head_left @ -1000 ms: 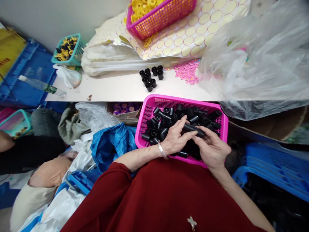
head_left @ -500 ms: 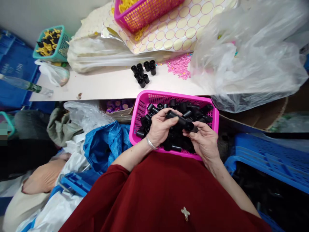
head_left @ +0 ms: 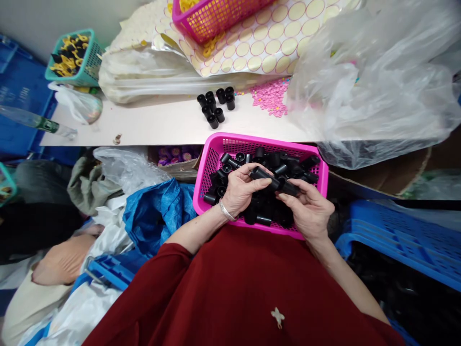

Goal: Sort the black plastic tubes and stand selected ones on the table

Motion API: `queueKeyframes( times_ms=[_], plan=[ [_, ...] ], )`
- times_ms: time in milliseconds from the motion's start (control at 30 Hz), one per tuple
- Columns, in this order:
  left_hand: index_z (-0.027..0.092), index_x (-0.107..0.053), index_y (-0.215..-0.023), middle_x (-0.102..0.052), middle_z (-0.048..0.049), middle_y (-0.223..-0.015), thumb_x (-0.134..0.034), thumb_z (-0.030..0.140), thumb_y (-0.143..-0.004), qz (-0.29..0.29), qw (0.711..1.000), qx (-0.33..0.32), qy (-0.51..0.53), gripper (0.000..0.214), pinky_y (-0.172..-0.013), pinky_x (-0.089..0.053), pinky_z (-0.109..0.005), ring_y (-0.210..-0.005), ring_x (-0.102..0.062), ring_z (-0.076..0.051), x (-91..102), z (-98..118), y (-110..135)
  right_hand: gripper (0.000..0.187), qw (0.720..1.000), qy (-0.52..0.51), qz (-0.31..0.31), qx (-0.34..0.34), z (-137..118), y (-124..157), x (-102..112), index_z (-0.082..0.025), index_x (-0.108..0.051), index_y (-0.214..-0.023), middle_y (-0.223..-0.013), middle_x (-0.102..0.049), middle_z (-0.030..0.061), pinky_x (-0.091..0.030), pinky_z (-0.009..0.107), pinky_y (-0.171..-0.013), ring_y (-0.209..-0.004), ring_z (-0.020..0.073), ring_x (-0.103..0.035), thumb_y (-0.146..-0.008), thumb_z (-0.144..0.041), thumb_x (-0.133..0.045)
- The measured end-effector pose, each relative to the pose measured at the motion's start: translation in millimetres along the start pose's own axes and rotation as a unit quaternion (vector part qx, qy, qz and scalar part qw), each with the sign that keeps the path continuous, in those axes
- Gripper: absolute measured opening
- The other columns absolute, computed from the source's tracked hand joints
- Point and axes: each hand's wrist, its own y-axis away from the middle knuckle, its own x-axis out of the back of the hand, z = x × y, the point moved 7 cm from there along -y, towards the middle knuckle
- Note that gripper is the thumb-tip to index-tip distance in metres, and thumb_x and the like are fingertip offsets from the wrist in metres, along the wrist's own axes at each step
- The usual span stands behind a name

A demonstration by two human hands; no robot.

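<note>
My left hand (head_left: 239, 190) is closed round a black plastic tube (head_left: 265, 177), held level over the basket. Fingers and thumb of my right hand (head_left: 311, 206) pinch a second black piece (head_left: 289, 187), whose end meets or nearly meets the tube's right end; I cannot tell whether they are joined. Beneath both hands is a pink mesh basket (head_left: 199, 192) with many loose black cylinders (head_left: 264, 220) in it. Beyond its far rim, a group of several black cylinders (head_left: 212, 121) stands upright on the white table (head_left: 151, 129).
Pink beads (head_left: 270, 98) lie on the table beside a big clear plastic bag (head_left: 360, 86). At the back stands another pink basket (head_left: 216, 21) with yellow pieces; a green basket (head_left: 94, 62) is at left. Blue crates (head_left: 396, 245) are to the right, a blue sack (head_left: 154, 211) to the left.
My right hand has shifted slightly right and brought a black piece up against the end of the tube. My left hand keeps its hold, almost still.
</note>
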Motion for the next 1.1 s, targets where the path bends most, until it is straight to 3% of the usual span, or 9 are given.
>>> queueKeyframes(
  times_ms=[100,233,433,600,1100],
  plan=[
    [0.017,-0.07,-0.082,-0.072,-0.0012,-0.082,-0.092,0.03,-0.056,-0.009,1.0,-0.008,0.01,0.036,-0.078,-0.052,-0.025,-0.076,-0.065,-0.012,-1.9,-1.4,0.7,0.034,0.996,0.067,0.006,0.049,-6.5,2.0,3.2,-0.024,-0.073,-0.103,-0.085,-0.073,0.0008,-0.062,0.029,-0.064,-0.066,0.0152,-0.069,-0.071,-0.027,-0.082],
    [0.017,-0.069,-0.082,-0.072,-0.0013,-0.082,-0.092,0.032,-0.055,-0.011,1.0,-0.013,0.018,0.039,-0.08,-0.052,-0.026,-0.078,-0.066,-0.012,-3.9,-3.4,0.3,0.03,0.993,0.099,-0.004,0.057,-10.3,1.3,1.3,-0.023,-0.073,-0.101,-0.082,-0.071,0.0009,-0.061,0.03,-0.058,-0.06,0.0146,-0.066,-0.072,-0.029,-0.08],
    [0.016,-0.069,-0.081,-0.072,-0.0008,-0.079,-0.093,0.036,-0.053,0.036,0.997,0.001,0.071,0.041,-0.067,-0.049,-0.02,-0.07,-0.064,-0.01,2.4,-6.3,-4.3,0.03,0.998,0.06,0.005,0.019,-8.6,-0.4,-2.9,-0.022,-0.072,-0.096,-0.08,-0.07,-0.0004,-0.061,0.029,-0.061,-0.062,0.014,-0.067,-0.068,-0.027,-0.083],
    [0.016,-0.069,-0.08,-0.072,-0.0016,-0.078,-0.094,0.034,-0.05,0.044,0.997,0.012,0.068,0.043,-0.067,-0.049,-0.021,-0.07,-0.065,-0.01,5.2,-7.3,-4.9,0.032,1.0,0.028,0.008,0.001,-6.1,2.0,-5.8,-0.022,-0.071,-0.097,-0.08,-0.071,-0.001,-0.064,0.03,-0.063,-0.061,0.0145,-0.069,-0.068,-0.027,-0.083],
    [0.016,-0.068,-0.08,-0.071,-0.0006,-0.078,-0.093,0.035,-0.05,0.051,0.998,0.01,0.043,0.044,-0.07,-0.049,-0.022,-0.07,-0.063,-0.01,6.6,-9.5,-5.9,0.03,0.997,0.068,0.013,0.032,-10.6,2.5,-1.9,-0.022,-0.072,-0.097,-0.079,-0.071,-0.0009,-0.062,0.028,-0.058,-0.059,0.0139,-0.067,-0.069,-0.029,-0.082]
  ],
)
